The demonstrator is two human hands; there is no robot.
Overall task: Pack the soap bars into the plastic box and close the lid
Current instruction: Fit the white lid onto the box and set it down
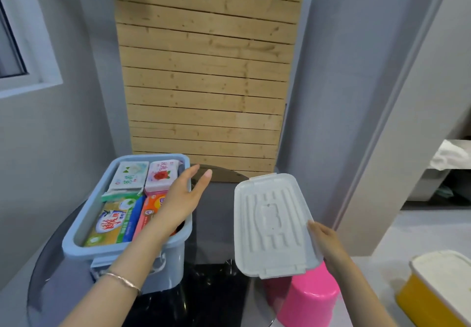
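Lid step. My right hand [328, 242] pinches the white lid [274, 223] by its lower-right edge, holding it in the air right of centre, well clear of the box. Left hand [182, 199] is spread flat, empty, over the right rim of the blue plastic box [81, 227] at lower left. Plan: get the left hand out, swing the lid across, match its latch tabs to the box ends, set it level, press the corners. Box holds four soap bars [131, 177] in view, packed flat, near rim height; check none sits proud before latching.
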